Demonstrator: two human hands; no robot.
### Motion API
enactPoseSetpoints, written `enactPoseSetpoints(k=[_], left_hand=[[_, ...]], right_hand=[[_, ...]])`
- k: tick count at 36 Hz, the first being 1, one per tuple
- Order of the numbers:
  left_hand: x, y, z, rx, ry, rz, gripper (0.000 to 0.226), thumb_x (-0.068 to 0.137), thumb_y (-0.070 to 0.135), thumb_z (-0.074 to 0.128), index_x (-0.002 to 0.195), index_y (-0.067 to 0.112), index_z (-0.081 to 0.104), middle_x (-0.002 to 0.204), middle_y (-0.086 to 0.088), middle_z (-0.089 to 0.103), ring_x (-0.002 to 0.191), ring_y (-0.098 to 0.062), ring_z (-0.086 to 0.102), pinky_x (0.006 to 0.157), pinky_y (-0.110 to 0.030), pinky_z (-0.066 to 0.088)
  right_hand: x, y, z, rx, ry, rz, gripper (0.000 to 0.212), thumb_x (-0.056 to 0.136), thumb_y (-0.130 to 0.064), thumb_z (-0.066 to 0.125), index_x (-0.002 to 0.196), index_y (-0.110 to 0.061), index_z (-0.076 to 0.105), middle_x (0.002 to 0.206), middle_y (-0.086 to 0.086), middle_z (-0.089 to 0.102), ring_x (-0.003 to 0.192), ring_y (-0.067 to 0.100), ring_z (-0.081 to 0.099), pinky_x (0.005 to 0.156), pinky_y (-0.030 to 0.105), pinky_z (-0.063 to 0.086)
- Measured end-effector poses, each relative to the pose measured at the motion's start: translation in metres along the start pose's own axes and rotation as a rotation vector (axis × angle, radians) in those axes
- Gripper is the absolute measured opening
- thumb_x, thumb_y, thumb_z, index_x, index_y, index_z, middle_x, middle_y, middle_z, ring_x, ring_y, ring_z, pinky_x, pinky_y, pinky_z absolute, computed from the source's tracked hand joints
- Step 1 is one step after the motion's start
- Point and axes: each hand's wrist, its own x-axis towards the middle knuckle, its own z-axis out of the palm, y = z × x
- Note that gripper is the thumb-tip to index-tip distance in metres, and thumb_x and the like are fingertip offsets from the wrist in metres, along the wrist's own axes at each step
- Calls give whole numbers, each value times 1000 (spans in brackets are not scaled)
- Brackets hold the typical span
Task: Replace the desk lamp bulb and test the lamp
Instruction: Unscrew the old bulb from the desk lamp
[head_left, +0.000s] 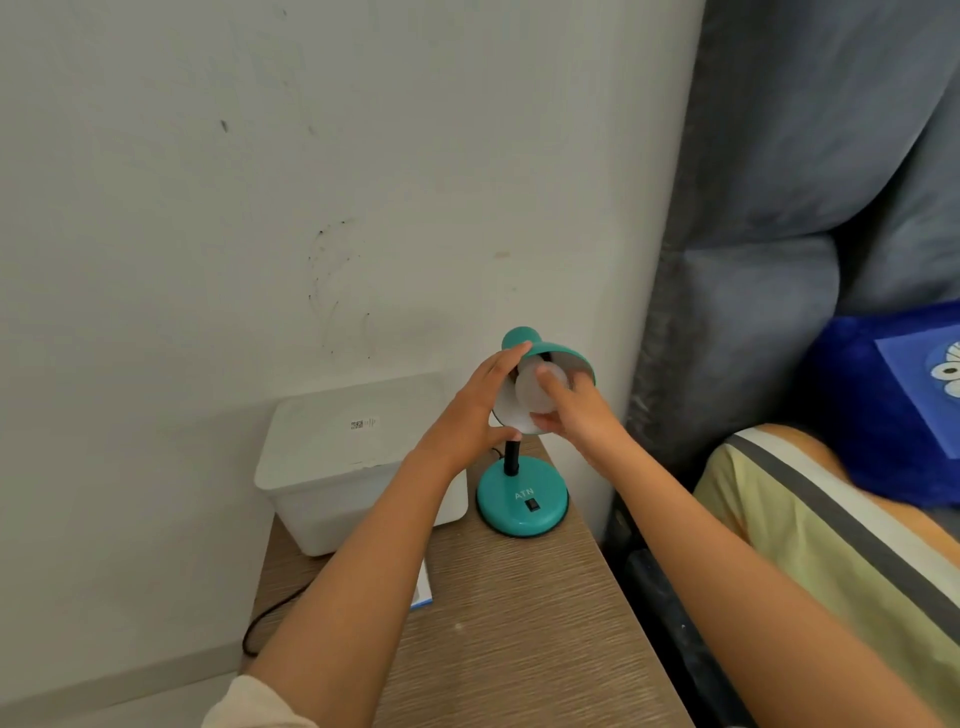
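Both hands are up at the teal desk lamp, which is standing on the back right corner of the wooden counter, close to the wall. The left hand is cupping the left rim of the tilted lamp shade, fingers curled over the top edge and thumb underneath. The right hand is wrapping its fingertips around the white bulb, which is sitting in the shade's mouth and facing the camera. Whether the bulb is seated in its socket cannot be told. A white plastic box is resting just left of the lamp base, and a black cord is trailing off the counter's left edge.
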Motion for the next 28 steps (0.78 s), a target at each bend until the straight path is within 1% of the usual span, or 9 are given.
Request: enactPoseSetpoints(k=[2, 5, 7, 10, 14, 18, 22, 24, 28], left_hand=[[-1, -1, 0, 1, 4, -6, 99, 74, 5, 76, 141, 44, 15, 150, 5, 28, 127, 2, 29, 102, -12, 26], [-1, -1, 0, 8, 0, -4, 98, 74, 7, 77, 144, 40, 17, 150, 5, 28, 127, 1, 28, 97, -4, 24], [0, 0, 0, 1, 0, -5, 97, 74, 5, 76, 143, 39, 17, 149, 5, 29, 126, 1, 29, 100, -9, 25], [-1, 0, 0, -2, 9, -6, 99, 73, 3, 76, 140, 44, 15, 149, 5, 29, 126, 3, 29, 100, -7, 24], [0, 0, -1, 1, -3, -2, 100, 73, 2, 76, 139, 45, 15, 149, 4, 29, 126, 1, 29, 104, -17, 28], [0, 1, -1, -4, 1, -5, 100, 74, 0, 75, 136, 47, 13, 149, 3, 29, 125, 2, 29, 103, -16, 27], [1, 1, -1, -4, 1, 3, 99, 74, 0, 75, 136, 47, 13, 149, 3, 28, 126, 0, 29, 104, -19, 28], [0, 1, 0, 0, 2, 2, 99, 74, 0, 75, 137, 45, 13, 149, 3, 28, 125, 3, 28, 103, -15, 26], [0, -3, 1, 18, 11, 10, 99, 74, 1, 75, 138, 45, 13, 150, 3, 28, 123, 7, 26, 97, 1, 21]], right_hand=[[1, 1, 1, 26, 7, -28, 60, 90, -38, 53, 139, -12, 29, 131, 6, 44, 111, 18, 49, 90, 35, 53], [2, 6, 2, 26, -21, -42, 56, 91, -41, 50, 136, -13, 31, 126, 9, 46, 102, 22, 58, 85, 32, 54], [1, 2, 1, 35, -1, -25, 52, 92, -38, 50, 135, -12, 33, 128, 10, 47, 101, 21, 57, 84, 32, 54], [2, 3, 3, -36, 33, -124, 54, 90, -35, 54, 136, -16, 34, 125, -1, 46, 109, 15, 48, 91, 34, 49], [2, 3, 4, -103, 24, -158, 53, 92, -37, 50, 136, -14, 33, 130, 9, 46, 107, 20, 53, 83, 34, 55], [2, -1, 6, -54, 42, -138, 57, 89, -31, 57, 138, -14, 32, 125, 0, 44, 111, 15, 45, 95, 39, 49], [3, -2, 6, 97, 7, 27, 57, 91, -40, 51, 136, -10, 32, 127, 9, 46, 104, 23, 56, 78, 34, 57], [3, -3, 5, 56, 22, 22, 54, 91, -38, 52, 135, -11, 36, 125, 7, 49, 103, 21, 55, 72, 28, 56], [4, 0, 5, 116, 28, -40, 59, 88, -37, 57, 137, -13, 34, 124, 0, 46, 114, 17, 48, 89, 35, 52]])
